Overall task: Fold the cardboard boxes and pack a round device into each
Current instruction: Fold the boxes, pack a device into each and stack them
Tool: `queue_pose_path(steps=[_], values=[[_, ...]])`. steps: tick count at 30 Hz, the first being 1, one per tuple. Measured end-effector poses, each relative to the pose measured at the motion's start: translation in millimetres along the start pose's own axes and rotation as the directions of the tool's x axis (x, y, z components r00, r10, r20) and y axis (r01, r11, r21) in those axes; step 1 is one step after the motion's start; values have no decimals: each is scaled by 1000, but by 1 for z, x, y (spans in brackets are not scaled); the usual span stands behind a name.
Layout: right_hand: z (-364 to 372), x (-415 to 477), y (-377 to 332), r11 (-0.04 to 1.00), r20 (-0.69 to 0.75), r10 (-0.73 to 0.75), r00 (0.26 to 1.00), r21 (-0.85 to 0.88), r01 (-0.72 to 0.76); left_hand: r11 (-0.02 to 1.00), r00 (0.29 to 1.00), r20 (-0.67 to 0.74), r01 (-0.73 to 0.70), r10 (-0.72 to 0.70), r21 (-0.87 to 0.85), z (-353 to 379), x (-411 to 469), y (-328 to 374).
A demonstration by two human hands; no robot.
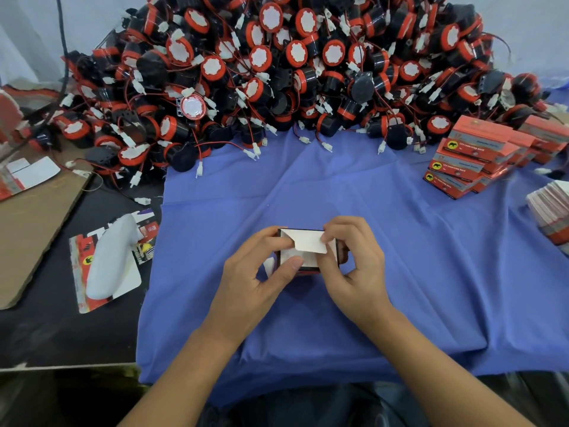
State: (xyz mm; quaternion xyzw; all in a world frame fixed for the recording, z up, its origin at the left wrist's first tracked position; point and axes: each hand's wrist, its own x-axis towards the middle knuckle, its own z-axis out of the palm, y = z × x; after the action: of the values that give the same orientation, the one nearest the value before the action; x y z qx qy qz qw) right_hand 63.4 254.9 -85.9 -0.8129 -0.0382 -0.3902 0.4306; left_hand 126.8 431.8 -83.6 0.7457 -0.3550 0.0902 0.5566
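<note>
Box-folding step. Left hand (258, 274) and right hand (354, 266) each pinch the small cardboard box (291, 252), bending its white flap (309, 241) inward; next, presumably, fetch from the round devices (295, 53) heaped at twelve o'clock.

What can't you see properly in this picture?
Head view:
- Inside of the small box: hidden by its white flap and by the left hand and right hand, so it cannot be told whether a device is in it.
- Print on the stacked red boxes: too small and blurred to read.
- The pale stack at the right: cut off by the frame edge.
</note>
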Motion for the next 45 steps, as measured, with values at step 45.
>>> queue_pose_path(steps=[45], values=[[5,2,0,960,33,280,960,14,-280,978,976,-212,97,-57,183,4,0,4]])
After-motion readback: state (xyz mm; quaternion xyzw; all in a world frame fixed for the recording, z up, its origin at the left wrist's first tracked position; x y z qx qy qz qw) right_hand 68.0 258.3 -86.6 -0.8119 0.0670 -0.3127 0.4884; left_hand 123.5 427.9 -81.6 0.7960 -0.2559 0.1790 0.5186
